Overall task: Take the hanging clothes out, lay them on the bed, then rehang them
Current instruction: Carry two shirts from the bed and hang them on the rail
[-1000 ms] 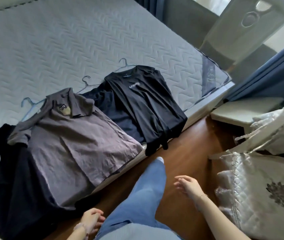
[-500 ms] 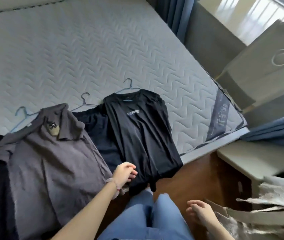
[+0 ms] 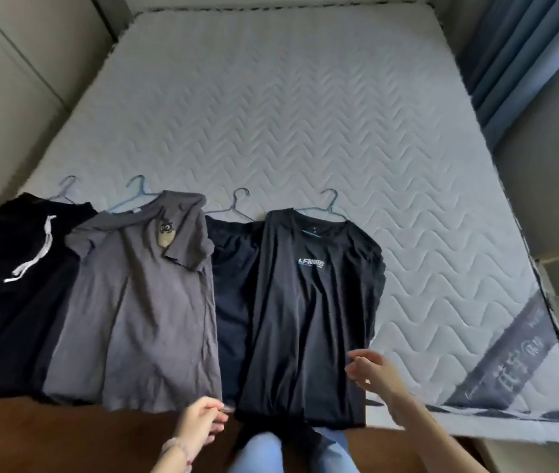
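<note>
From the head camera, four pieces of clothing lay side by side on the bed (image 3: 305, 114). The black T-shirt (image 3: 309, 302) said "LI-NING" on its chest. Left of it lay a dark blue top (image 3: 232, 285), a gray shirt (image 3: 148, 302) with a cartoon patch, and black clothes (image 3: 15, 285) with a white string (image 3: 37, 249). The right hand (image 3: 375, 373) was spread loose at the black T-shirt's bottom corner. The left hand (image 3: 203, 423) was curled at the gray shirt's hem. I could not tell if it held cloth.

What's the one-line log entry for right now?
bed: drawstring garment, grey shirt, navy garment, black tee, on hangers | left hand: at grey shirt's hem, grip unclear | right hand: open by black tee's hem
</note>
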`<act>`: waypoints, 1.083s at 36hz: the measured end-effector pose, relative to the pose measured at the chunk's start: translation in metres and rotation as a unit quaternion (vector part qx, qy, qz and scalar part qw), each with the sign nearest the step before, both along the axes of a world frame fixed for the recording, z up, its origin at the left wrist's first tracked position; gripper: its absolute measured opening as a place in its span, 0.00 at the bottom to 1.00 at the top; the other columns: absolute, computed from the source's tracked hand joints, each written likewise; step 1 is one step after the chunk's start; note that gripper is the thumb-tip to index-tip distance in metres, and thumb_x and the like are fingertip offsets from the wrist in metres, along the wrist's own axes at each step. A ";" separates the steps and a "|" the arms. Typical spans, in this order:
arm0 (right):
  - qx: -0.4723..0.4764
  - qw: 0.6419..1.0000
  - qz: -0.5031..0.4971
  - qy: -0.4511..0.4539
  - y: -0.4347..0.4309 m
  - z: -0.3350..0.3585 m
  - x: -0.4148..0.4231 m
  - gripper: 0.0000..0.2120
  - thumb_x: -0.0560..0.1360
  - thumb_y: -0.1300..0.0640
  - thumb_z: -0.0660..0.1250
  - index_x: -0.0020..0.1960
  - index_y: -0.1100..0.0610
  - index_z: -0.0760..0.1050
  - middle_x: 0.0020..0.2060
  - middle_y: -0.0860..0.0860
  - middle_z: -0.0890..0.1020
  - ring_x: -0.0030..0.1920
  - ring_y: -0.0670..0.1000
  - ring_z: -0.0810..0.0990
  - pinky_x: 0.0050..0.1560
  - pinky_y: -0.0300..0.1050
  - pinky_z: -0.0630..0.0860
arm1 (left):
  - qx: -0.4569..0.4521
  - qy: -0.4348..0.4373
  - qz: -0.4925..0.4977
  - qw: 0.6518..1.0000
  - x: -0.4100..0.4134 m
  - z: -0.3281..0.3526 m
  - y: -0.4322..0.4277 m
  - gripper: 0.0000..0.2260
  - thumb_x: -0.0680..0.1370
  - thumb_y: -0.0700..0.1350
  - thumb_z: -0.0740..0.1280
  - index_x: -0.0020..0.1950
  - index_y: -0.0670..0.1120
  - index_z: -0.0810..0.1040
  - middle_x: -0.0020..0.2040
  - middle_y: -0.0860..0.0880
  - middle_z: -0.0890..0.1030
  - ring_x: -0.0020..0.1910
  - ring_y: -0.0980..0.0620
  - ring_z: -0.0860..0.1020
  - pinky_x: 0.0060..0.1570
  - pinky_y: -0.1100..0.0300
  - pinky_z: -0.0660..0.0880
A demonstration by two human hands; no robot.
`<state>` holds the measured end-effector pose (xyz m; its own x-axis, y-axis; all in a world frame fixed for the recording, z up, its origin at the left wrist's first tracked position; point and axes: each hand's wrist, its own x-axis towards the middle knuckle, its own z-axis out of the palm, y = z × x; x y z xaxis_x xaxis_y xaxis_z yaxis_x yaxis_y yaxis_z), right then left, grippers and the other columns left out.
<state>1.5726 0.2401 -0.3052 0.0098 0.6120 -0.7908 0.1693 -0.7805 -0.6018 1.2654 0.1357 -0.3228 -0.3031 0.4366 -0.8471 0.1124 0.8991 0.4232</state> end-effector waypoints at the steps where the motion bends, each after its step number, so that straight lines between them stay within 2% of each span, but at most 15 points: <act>1: 0.007 1.000 0.007 0.003 0.013 0.002 -0.001 0.10 0.76 0.68 0.57 0.48 0.60 0.75 0.36 0.57 0.79 0.34 0.51 0.75 0.33 0.39 0.68 | -0.001 0.002 0.011 1.000 0.001 0.000 0.000 0.12 0.79 0.34 0.57 0.41 0.43 0.76 0.34 0.45 0.80 0.32 0.49 0.75 0.33 0.62 0.66; 6: 0.011 0.999 0.048 0.008 0.072 0.000 -0.009 0.10 0.75 0.64 0.59 0.52 0.60 0.77 0.39 0.55 0.82 0.40 0.52 0.79 0.40 0.41 0.72 | 0.000 -0.002 0.040 0.999 0.001 -0.005 0.022 0.11 0.79 0.34 0.58 0.42 0.42 0.76 0.33 0.46 0.80 0.31 0.50 0.75 0.33 0.63 0.66; 8: 0.015 0.998 0.056 0.009 0.097 -0.002 -0.014 0.10 0.72 0.62 0.63 0.52 0.59 0.78 0.40 0.55 0.83 0.41 0.52 0.79 0.42 0.42 0.73 | 0.010 0.003 0.043 0.999 -0.004 -0.008 0.043 0.11 0.79 0.33 0.58 0.42 0.42 0.76 0.33 0.46 0.79 0.30 0.50 0.74 0.33 0.63 0.66; 12: 0.048 0.995 0.085 -0.015 0.155 -0.014 -0.026 0.08 0.74 0.63 0.63 0.51 0.55 0.78 0.44 0.54 0.83 0.43 0.50 0.79 0.46 0.44 0.74 | 0.047 0.008 0.015 0.999 -0.026 -0.016 0.109 0.11 0.79 0.33 0.58 0.42 0.42 0.76 0.37 0.43 0.80 0.31 0.51 0.74 0.30 0.63 0.66; 15: 0.096 0.985 0.122 -0.072 0.209 -0.045 -0.031 0.08 0.75 0.61 0.64 0.51 0.52 0.77 0.50 0.54 0.83 0.50 0.53 0.80 0.52 0.44 0.73 | 0.086 0.020 -0.013 0.996 -0.040 -0.028 0.174 0.11 0.80 0.34 0.58 0.43 0.43 0.76 0.40 0.43 0.80 0.35 0.51 0.76 0.34 0.63 0.68; 18: 0.138 0.970 0.147 -0.139 0.269 -0.085 -0.031 0.15 0.75 0.62 0.63 0.61 0.54 0.74 0.55 0.53 0.81 0.56 0.53 0.78 0.58 0.42 0.70 | 0.120 0.029 -0.065 0.990 -0.049 -0.050 0.242 0.11 0.80 0.35 0.58 0.43 0.46 0.76 0.41 0.45 0.81 0.38 0.51 0.77 0.37 0.63 0.70; 20: 0.146 0.960 0.159 -0.180 0.304 -0.108 -0.026 0.21 0.74 0.62 0.64 0.66 0.58 0.71 0.57 0.52 0.79 0.59 0.54 0.77 0.60 0.44 0.69 | 0.140 0.054 -0.109 0.983 -0.053 -0.066 0.284 0.12 0.80 0.35 0.59 0.44 0.48 0.76 0.43 0.47 0.82 0.42 0.50 0.78 0.40 0.62 0.72; 22: 0.149 0.946 0.175 -0.230 0.331 -0.128 -0.019 0.24 0.73 0.61 0.65 0.69 0.60 0.68 0.61 0.57 0.77 0.62 0.57 0.76 0.63 0.47 0.69 | 0.168 0.106 -0.156 0.968 -0.056 -0.080 0.320 0.09 0.80 0.36 0.60 0.48 0.47 0.78 0.46 0.49 0.82 0.47 0.50 0.79 0.47 0.62 0.72; 24: 0.143 0.935 0.180 -0.270 0.351 -0.146 -0.012 0.27 0.73 0.59 0.65 0.71 0.60 0.65 0.66 0.60 0.73 0.64 0.59 0.73 0.64 0.49 0.68 | 0.199 0.176 -0.203 0.942 -0.060 -0.095 0.349 0.09 0.79 0.37 0.61 0.55 0.44 0.79 0.52 0.49 0.81 0.53 0.51 0.78 0.54 0.62 0.71; 27: 0.136 0.916 0.203 -0.317 0.366 -0.170 -0.002 0.29 0.75 0.59 0.64 0.74 0.60 0.61 0.70 0.61 0.66 0.68 0.62 0.68 0.68 0.51 0.64 | 0.207 0.259 -0.278 0.901 -0.066 -0.120 0.373 0.13 0.79 0.38 0.61 0.63 0.43 0.76 0.62 0.48 0.77 0.63 0.48 0.74 0.63 0.56 0.69; 30: 0.117 0.911 0.208 -0.336 0.369 -0.193 0.005 0.30 0.75 0.58 0.64 0.74 0.62 0.59 0.70 0.62 0.67 0.68 0.62 0.68 0.69 0.52 0.64 | 0.184 0.285 -0.341 0.877 -0.071 -0.147 0.372 0.17 0.80 0.40 0.60 0.69 0.43 0.71 0.69 0.47 0.73 0.69 0.48 0.68 0.69 0.55 0.65; 33: 0.107 0.908 0.205 -0.349 0.369 -0.208 0.010 0.27 0.75 0.58 0.65 0.71 0.63 0.63 0.67 0.63 0.69 0.67 0.63 0.69 0.67 0.52 0.65 | 0.174 0.299 -0.374 0.861 -0.072 -0.168 0.360 0.20 0.80 0.40 0.60 0.72 0.42 0.68 0.73 0.47 0.69 0.72 0.48 0.66 0.72 0.57 0.62; 36: 0.106 0.892 0.200 -0.391 0.370 -0.216 0.013 0.22 0.75 0.56 0.65 0.67 0.61 0.69 0.63 0.62 0.72 0.65 0.62 0.68 0.64 0.54 0.67 | 0.201 0.328 -0.371 0.845 -0.073 -0.181 0.351 0.18 0.79 0.38 0.62 0.68 0.40 0.73 0.70 0.44 0.73 0.69 0.44 0.72 0.69 0.53 0.67; 39: 0.081 0.905 0.179 -0.378 0.372 -0.223 0.017 0.15 0.74 0.52 0.66 0.57 0.60 0.74 0.54 0.60 0.79 0.60 0.62 0.74 0.57 0.52 0.71 | 0.207 0.335 -0.372 0.840 -0.075 -0.186 0.352 0.17 0.78 0.38 0.62 0.67 0.39 0.75 0.69 0.43 0.75 0.67 0.43 0.73 0.67 0.51 0.69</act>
<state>1.5898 0.6120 -0.5281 0.2897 0.7900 -0.5404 0.8045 -0.5068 -0.3096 1.1904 0.4875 -0.5085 -0.1642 0.9321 -0.3229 0.9161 0.2655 0.3005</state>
